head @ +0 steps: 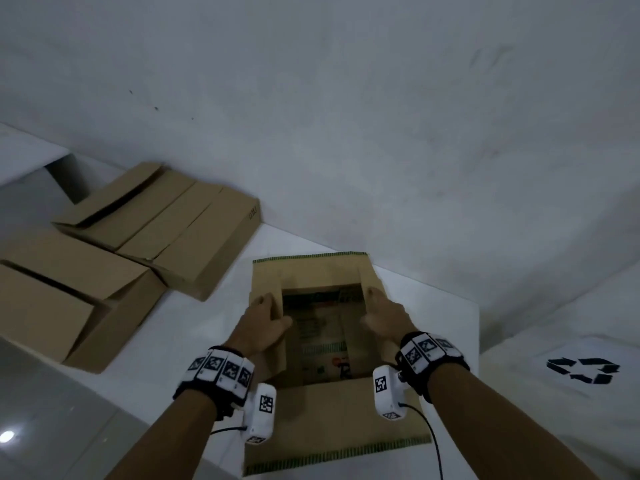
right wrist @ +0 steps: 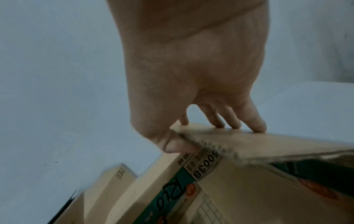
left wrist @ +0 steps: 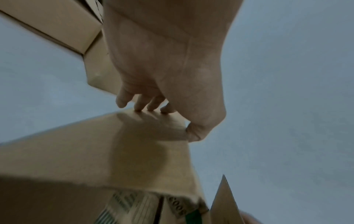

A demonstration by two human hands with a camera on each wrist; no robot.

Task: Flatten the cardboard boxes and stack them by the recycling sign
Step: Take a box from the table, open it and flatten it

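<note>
A brown printed cardboard box (head: 332,420) with green-striped flap edges stands open on the white table (head: 446,317) in front of me. My left hand (head: 265,315) pinches its left side flap (left wrist: 149,130), fingers on the outer face, thumb at the edge. My right hand (head: 379,311) pinches the right side flap (right wrist: 249,141) the same way, thumb on the printed inner side. The box's far and near flaps lie spread outward. A black recycling sign (head: 583,370) is printed on a white surface at the right.
Two plain brown boxes lie on the table to the left: one (head: 183,230) against the wall, one (head: 69,299) nearer me, both with loose flaps. A grey-white wall (head: 346,116) runs close behind the table. Glossy floor (head: 52,427) shows lower left.
</note>
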